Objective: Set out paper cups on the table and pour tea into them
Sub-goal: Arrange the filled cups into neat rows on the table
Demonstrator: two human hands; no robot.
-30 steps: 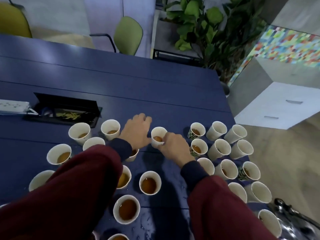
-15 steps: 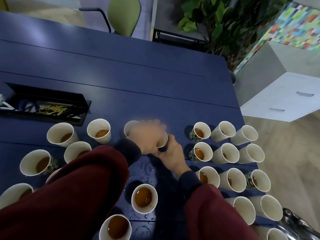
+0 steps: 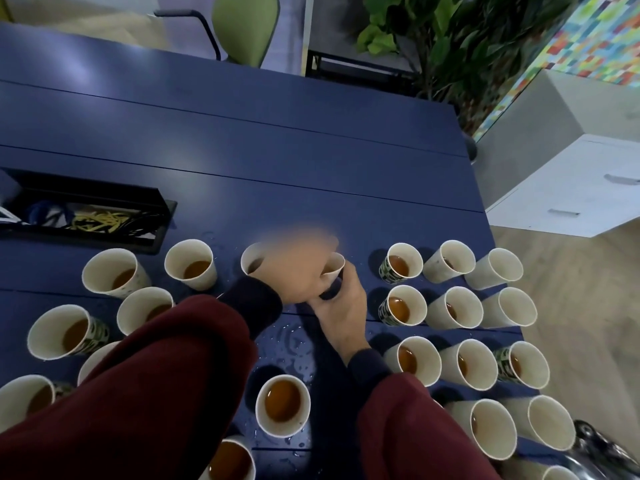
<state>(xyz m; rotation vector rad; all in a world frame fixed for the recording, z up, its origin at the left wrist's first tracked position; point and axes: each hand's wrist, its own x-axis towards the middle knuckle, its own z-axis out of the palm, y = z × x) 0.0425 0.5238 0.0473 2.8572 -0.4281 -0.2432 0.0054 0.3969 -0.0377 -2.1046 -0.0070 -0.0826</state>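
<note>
While your right hand [image 3: 341, 308] grips a paper cup [image 3: 334, 268] low on its wall, fingers curled round the dark base, that cup sits tilted. Its mouth leans twd your left hand [image 3: 298, 265], mid-row betw. the two cup groups on the blue table [image 3: 277, 161]. Can't tell if the base touches the tabletop.

Your left hand is pure motion blur right at the cup's rim. Can't tell if its fingers are spread, together or pinching, nor if they touch the cup. It also half hides a second cup [image 3: 250, 259] just behind it.

To your left, the loose cluster of cups [image 3: 189, 263] has tea in most. Nearest you, a fuller cup [image 3: 282, 407] stands betw. your maroon sleeves [image 3: 156, 393]. To your right, the block of cups [image 3: 453, 308] stands in tight rows, rims nearly touching. Two patterned cups [image 3: 400, 266] on its inner edge show tea; the outer ones are too angled to judge.

Spilt drops [image 3: 294, 344] wet the table near your right wrist. A black cable tray [image 3: 104, 206] w/ yellow wires is sunk in the top at far left. A shiny metal vessel [image 3: 602, 455] shows at the btm-right corner. Beyond the table: green chair [image 3: 246, 26], plant [image 3: 450, 39], white drawer unit [image 3: 571, 195].
</note>
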